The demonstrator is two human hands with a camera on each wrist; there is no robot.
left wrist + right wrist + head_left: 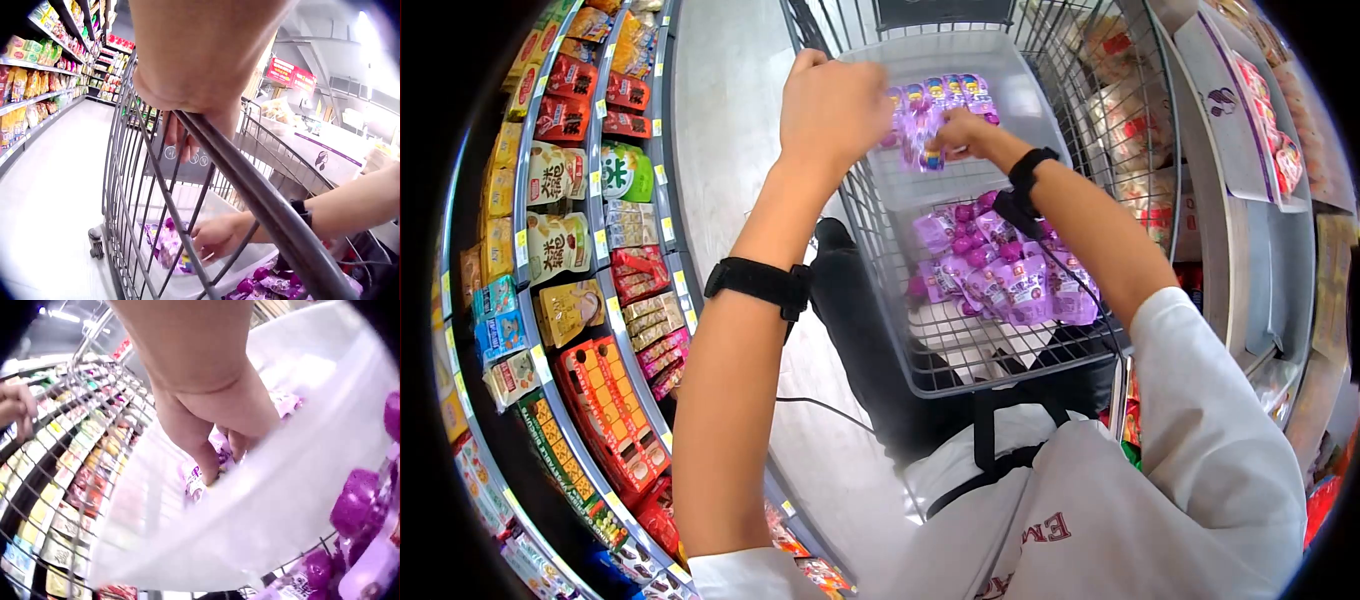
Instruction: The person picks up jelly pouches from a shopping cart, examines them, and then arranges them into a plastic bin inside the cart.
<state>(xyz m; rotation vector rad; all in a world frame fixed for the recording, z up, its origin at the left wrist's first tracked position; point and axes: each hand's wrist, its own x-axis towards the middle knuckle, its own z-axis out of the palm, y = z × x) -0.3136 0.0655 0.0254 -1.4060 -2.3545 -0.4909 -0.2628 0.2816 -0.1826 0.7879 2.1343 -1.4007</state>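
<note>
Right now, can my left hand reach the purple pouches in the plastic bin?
Likely yes: your left hand is over the cart rail beside the open plastic bin; only your right hand partly covers the purple pouches.

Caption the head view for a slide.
Right hand grips a purple pouch in a translucent bin inside a shopping cart.

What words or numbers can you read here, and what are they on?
"EM": red letters on the shirt; the rest is hard to read.
"大米": on the white-and-green bags; the next character is unclear.
Too small or blurred: the purple pouches, shelf price tags and red hanging signs.
The cart's dark panel shows round symbols, no readable words.
No number is clear enough to read.
</note>
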